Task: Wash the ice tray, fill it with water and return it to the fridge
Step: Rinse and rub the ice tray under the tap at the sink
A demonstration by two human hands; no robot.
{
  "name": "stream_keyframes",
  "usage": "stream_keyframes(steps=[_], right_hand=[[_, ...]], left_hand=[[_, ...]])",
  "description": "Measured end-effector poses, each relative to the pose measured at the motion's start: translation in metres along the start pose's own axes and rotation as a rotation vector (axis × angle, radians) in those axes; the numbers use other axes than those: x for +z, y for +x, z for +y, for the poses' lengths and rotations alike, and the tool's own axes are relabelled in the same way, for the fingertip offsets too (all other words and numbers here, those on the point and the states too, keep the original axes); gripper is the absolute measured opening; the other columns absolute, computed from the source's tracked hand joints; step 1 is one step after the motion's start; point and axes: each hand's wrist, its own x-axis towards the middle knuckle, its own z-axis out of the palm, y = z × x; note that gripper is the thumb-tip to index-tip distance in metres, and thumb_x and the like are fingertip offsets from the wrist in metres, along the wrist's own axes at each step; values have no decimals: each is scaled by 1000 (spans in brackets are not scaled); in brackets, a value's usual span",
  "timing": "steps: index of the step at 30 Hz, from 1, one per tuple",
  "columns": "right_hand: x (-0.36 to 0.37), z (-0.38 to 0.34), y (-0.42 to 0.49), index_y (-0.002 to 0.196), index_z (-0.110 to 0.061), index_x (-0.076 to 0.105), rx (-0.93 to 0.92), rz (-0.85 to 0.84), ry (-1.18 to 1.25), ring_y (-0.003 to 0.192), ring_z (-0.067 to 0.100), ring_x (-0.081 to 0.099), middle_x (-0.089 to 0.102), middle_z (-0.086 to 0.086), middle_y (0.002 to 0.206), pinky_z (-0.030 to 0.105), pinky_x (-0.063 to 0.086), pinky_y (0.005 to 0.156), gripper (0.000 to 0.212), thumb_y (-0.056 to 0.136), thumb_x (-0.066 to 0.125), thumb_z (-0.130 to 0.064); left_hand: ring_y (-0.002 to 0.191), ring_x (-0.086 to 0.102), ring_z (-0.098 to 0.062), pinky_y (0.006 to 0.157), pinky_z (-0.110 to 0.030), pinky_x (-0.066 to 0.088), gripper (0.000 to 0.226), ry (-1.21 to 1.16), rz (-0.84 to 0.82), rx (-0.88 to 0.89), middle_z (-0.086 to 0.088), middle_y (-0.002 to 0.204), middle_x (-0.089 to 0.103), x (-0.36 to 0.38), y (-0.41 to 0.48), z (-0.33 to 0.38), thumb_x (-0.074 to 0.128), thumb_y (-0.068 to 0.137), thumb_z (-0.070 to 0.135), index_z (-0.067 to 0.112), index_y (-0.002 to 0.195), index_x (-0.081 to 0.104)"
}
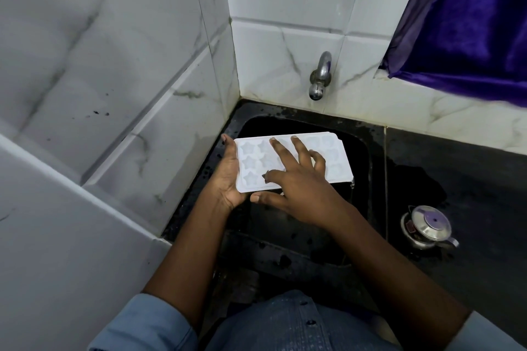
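Observation:
A white ice tray (336,161) with star-shaped cups is held level over the black sink (360,168). My left hand (228,177) grips its left end, thumb at the far corner and palm under the near corner. My right hand (296,182) lies across the top of the tray with fingers spread and mostly straight, fingertips touching the cups. The steel tap (320,77) sticks out of the wall above the sink's far side; no water stream shows. Part of the tray is hidden under my right hand.
Tiled walls close in on the left and behind the sink. A wet black counter (456,168) runs to the right, with a small steel lidded pot (427,226) on it. A purple curtain (470,23) hangs at the upper right.

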Motion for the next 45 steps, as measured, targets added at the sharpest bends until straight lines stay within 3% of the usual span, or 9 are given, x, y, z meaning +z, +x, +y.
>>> stream_keyframes(steps=[3, 7, 13, 19, 25, 29, 32, 38, 45], right_hand=[[-2, -3, 0, 136, -38, 65, 1, 13, 16, 160, 30, -19, -5, 0, 177, 60, -5, 120, 96, 76, 18, -96], [-4, -5, 2, 124, -38, 69, -1, 29, 31, 160, 32, -20, -4, 1, 178, 63, 0, 121, 82, 80, 27, -93], [2, -5, -3, 125, -39, 68, -16, 70, 47, 158, 31, -27, -11, -1, 177, 63, 2, 121, 84, 79, 25, -94], [0, 6, -8, 112, -43, 52, -44, 168, 172, 159, 24, -26, -3, -4, 177, 56, 1, 119, 58, 83, 39, -91], [-7, 10, -7, 119, -40, 65, 54, 59, 27, 158, 33, -26, -7, 3, 177, 60, -3, 122, 79, 77, 26, -95], [-8, 6, -6, 117, -39, 68, 69, 49, 11, 158, 33, -25, -5, 2, 177, 61, -3, 122, 77, 78, 29, -92], [-9, 6, -5, 118, -40, 69, 83, 29, 26, 158, 32, -25, -6, 0, 177, 60, -5, 123, 76, 79, 31, -92], [-9, 7, -7, 121, -42, 67, 90, 30, 26, 158, 33, -26, -8, 0, 177, 61, -3, 123, 79, 76, 28, -93], [-7, 11, -9, 121, -42, 65, 75, 35, 59, 157, 33, -30, -13, 0, 177, 63, -2, 122, 77, 75, 31, -94]], left_hand=[[134, 63, -43, 110, -63, 48, 113, -5, -16, 8, -23, 145, 65, 0, 2, 6, 26, 83, 98, 12, 148, 60], [133, 63, -44, 108, -64, 51, 116, -12, -51, -18, -24, 147, 64, -1, -1, 6, 26, 82, 99, 11, 149, 60], [123, 70, -45, 89, -62, 62, 114, -34, -98, -26, -25, 141, 67, -2, 0, 7, 27, 80, 100, 9, 122, 81], [132, 64, -44, 101, -62, 58, 119, -36, -63, -13, -26, 147, 62, -10, 1, 12, 23, 80, 100, 8, 147, 60], [136, 60, -44, 117, -62, 44, 117, -9, -21, 15, -24, 148, 63, -12, -1, 15, 23, 82, 99, 9, 149, 58], [126, 69, -43, 96, -60, 61, 115, 8, -6, 18, -23, 141, 67, -11, -4, 14, 22, 82, 98, 9, 137, 69], [120, 72, -42, 86, -57, 64, 113, -4, -14, 19, -23, 138, 70, -11, -7, 12, 21, 84, 97, 8, 120, 81], [125, 69, -44, 96, -59, 60, 112, -41, -33, 11, -24, 143, 66, -13, -9, 11, 22, 86, 95, 7, 137, 67], [120, 72, -41, 91, -54, 63, 110, -20, -1, 47, -23, 137, 70, -11, -7, 9, 21, 87, 94, 8, 133, 71]])
